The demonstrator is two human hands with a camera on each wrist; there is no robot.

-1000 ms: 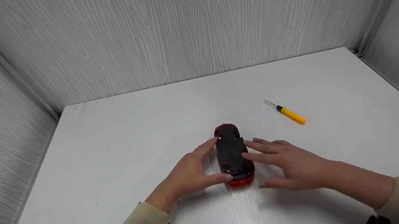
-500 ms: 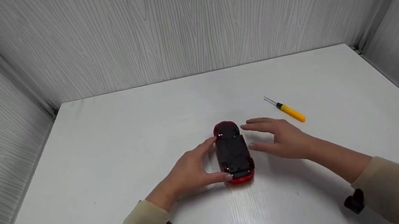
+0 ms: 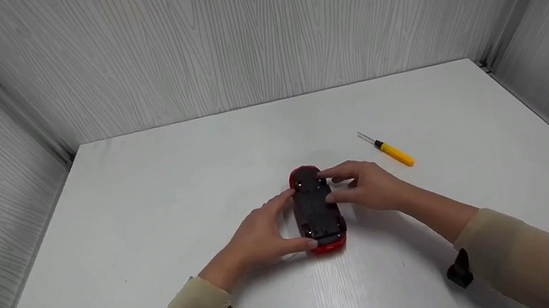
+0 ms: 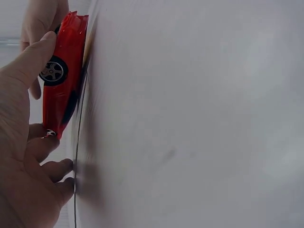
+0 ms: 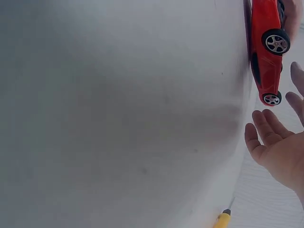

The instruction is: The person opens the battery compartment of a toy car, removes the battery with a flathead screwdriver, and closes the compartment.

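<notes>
Red toy car (image 3: 318,211) at mid-table (image 3: 158,197), upside down — black underside up, long axis running away from the person. Left hand (image 3: 258,236) grips its left flank, thumb at the near end. Right hand (image 3: 371,188), fingers loosely bent, touches the far right side — not clamped. Yellow screwdriver (image 3: 391,152) lies beyond, apart.

The car (image 3: 317,208) lies roof-down on the table (image 3: 149,210), so its roof is hidden in every view, and the right hand (image 3: 365,187) covers part of its black underside in the head view. In the right wrist view the screwdriver (image 5: 221,220) is cut off by the bottom edge. The left wrist view cuts the left hand (image 4: 21,142) at the left and bottom edges.
</notes>
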